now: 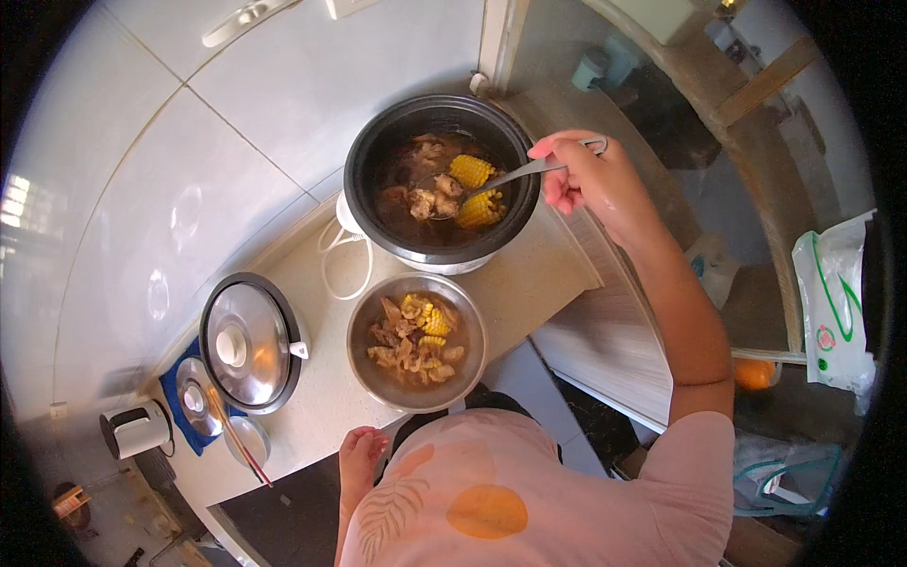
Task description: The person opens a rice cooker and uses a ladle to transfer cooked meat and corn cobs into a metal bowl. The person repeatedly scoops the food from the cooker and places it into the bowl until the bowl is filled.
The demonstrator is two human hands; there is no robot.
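Note:
My right hand (586,180) is closed round the handle of a metal ladle (515,175) with a hooked end. The ladle reaches down into a black inner pot (364,222) of dark broth. Pieces of meat (435,201) lie at its bowl, beside two chunks of yellow corn (470,170). Nearer me, a steel bowl (356,359) holds more meat (402,345) and cut corn (435,321) in broth. My left hand (361,455) hangs low by the counter's front edge, fingers loosely bent, with nothing visible in it.
A round steel lid (269,369) with a white knob rests left on the counter (316,416). By it are a smaller lid (196,392), chopsticks (236,435) and a small bowl (250,452). A white cord (326,260) loops beside the pot. The tiled wall (255,151) stands behind.

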